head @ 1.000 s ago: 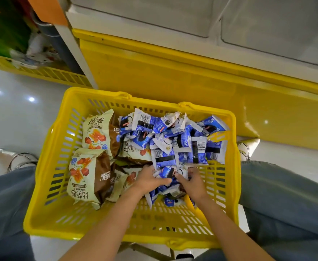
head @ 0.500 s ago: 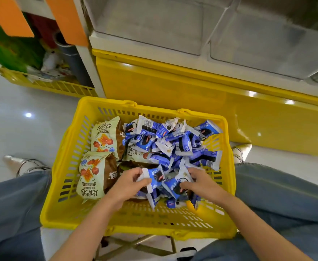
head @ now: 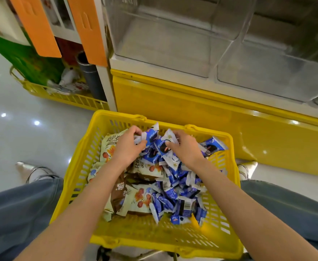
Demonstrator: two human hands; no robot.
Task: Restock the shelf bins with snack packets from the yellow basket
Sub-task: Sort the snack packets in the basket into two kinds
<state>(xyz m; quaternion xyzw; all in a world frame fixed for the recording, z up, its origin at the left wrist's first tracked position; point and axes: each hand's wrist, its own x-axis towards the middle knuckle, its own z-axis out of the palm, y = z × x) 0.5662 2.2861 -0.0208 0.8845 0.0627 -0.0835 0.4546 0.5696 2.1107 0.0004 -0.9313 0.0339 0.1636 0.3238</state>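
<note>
Since half a second ago both hands have moved from the near middle of the yellow basket (head: 73,178) up toward its far rim, bringing a bunch of blue packets (head: 155,147) with them, and the view has tipped up so that more of the shelf shows beyond the basket. The left hand (head: 130,146) hovers over the basket's far left part, fingers curled and pinching the white crimped edges of several of these packets. The right hand (head: 184,147) is just beside it, over the far middle, fingers bent round more of the same bunch, so that the two hands hold the cluster between them. Below them, the right half of the basket holds a loose heap of small blue-and-white packets (head: 179,196), one of which leans against the far right corner. The left half holds larger cream-and-brown snack bags (head: 137,198), partly hidden under the left forearm. Beyond the basket's far rim stands a glossy yellow base panel (head: 211,117), and above that sit two clear shelf bins (head: 165,44), side by side. Left of the basket, farther off on the pale floor, lies a second yellow crate (head: 66,97) with mixed goods in it, and two orange tags (head: 35,25) hang above it. The person's legs in blue jeans (head: 13,213) flank the basket on both sides, with a light shoe (head: 35,173) by its left wall.
</note>
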